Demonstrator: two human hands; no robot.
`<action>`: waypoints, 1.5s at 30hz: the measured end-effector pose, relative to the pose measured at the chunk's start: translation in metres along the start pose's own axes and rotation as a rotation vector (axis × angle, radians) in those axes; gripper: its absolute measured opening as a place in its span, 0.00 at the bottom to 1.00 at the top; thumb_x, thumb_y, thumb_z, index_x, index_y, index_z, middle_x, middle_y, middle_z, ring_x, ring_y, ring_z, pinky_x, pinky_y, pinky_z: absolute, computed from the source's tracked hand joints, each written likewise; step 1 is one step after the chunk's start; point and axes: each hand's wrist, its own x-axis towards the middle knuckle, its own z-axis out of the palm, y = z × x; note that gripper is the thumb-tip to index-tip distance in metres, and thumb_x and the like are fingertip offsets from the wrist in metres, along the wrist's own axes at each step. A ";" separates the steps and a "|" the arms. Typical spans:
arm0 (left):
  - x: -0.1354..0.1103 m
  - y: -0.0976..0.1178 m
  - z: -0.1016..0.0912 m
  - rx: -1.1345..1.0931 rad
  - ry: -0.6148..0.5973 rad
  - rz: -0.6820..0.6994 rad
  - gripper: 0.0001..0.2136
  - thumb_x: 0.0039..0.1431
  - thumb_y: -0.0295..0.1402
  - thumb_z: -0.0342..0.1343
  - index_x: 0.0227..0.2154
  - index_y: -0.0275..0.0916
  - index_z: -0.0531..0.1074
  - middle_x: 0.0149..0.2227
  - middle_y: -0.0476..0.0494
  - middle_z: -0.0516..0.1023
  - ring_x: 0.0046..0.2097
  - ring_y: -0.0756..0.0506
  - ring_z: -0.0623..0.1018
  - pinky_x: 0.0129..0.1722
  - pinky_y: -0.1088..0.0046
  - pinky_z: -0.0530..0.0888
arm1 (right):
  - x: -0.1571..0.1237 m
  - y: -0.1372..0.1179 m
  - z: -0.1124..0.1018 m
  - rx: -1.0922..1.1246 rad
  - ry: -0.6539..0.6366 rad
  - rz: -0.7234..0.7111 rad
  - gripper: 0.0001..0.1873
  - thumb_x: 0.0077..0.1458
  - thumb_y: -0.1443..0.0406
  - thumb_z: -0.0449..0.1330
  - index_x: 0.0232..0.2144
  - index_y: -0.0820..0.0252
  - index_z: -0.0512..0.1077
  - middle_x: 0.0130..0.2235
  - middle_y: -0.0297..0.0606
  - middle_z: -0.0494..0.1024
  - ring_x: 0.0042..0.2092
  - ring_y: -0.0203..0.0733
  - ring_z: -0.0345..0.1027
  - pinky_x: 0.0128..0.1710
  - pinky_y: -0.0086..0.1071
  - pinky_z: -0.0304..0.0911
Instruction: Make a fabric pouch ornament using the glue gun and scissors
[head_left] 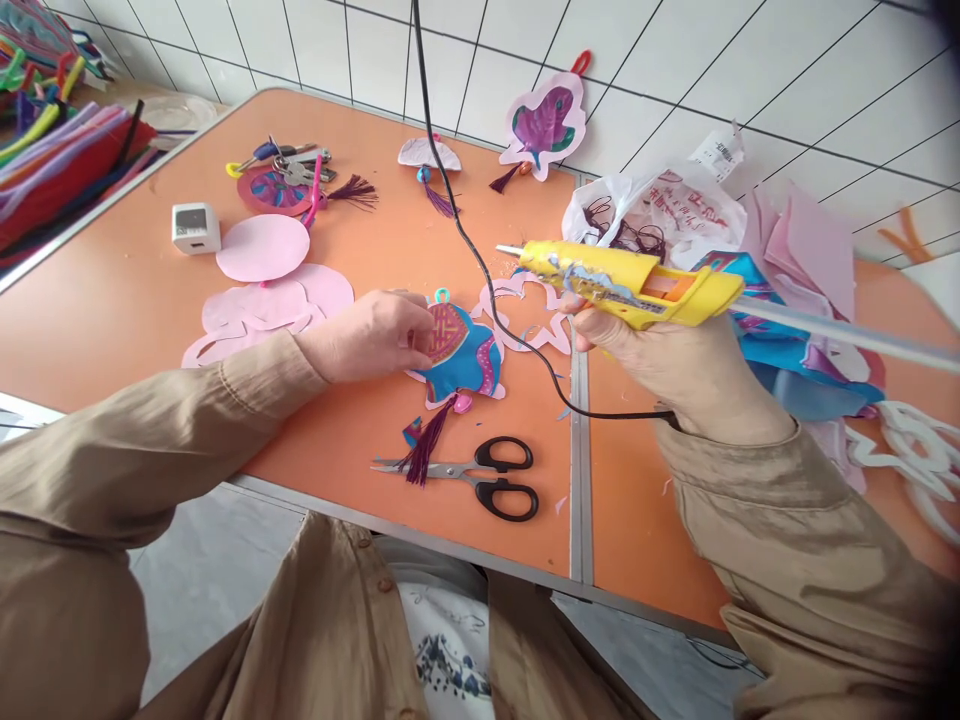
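Observation:
My right hand (667, 365) is wrapped around a yellow glue gun (600, 268), raised above the table with its nozzle to the left. A clear glue stick (847, 330) sticks out of its back end. With curled fingers, my left hand (379, 335) grips the left edge of a blue fabric ornament (469, 350); the fingertips are partly hidden. The ornament lies flat, with a turquoise loop (442, 296) on top, a pink bell-like bead (463, 403) and a dark purple tassel (427, 445) below. Under the tassel's end lie black-handled scissors (491, 470).
A black cord (457, 215) hangs across the workspace. Pink cutouts (262, 245) and keys (300, 170) lie left; a white cube (196, 228) sits beside them. Another ornament (544, 125) leans on the tiled wall. A plastic bag (675, 205) and pink sheets (810, 245) are at right.

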 end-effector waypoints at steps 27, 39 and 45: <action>-0.001 -0.006 0.008 0.157 0.193 -0.328 0.15 0.64 0.46 0.53 0.35 0.38 0.75 0.40 0.40 0.79 0.39 0.43 0.78 0.40 0.68 0.71 | 0.016 0.052 0.005 -0.487 -0.102 0.014 0.34 0.48 0.71 0.62 0.59 0.56 0.68 0.57 0.47 0.80 0.55 0.62 0.76 0.51 0.56 0.73; 0.011 0.008 0.008 0.128 0.114 -0.355 0.08 0.57 0.37 0.61 0.33 0.38 0.74 0.42 0.40 0.78 0.43 0.41 0.79 0.43 0.67 0.74 | 0.014 0.056 0.007 -0.545 -0.253 0.023 0.34 0.48 0.73 0.62 0.59 0.57 0.69 0.59 0.53 0.77 0.57 0.69 0.74 0.53 0.62 0.71; 0.010 0.008 0.009 -0.012 0.162 -0.344 0.05 0.51 0.32 0.59 0.25 0.40 0.68 0.29 0.48 0.76 0.32 0.47 0.74 0.30 0.72 0.66 | 0.007 0.017 0.008 -0.358 -0.029 -0.113 0.17 0.55 0.70 0.60 0.46 0.49 0.76 0.52 0.46 0.80 0.56 0.63 0.74 0.57 0.63 0.69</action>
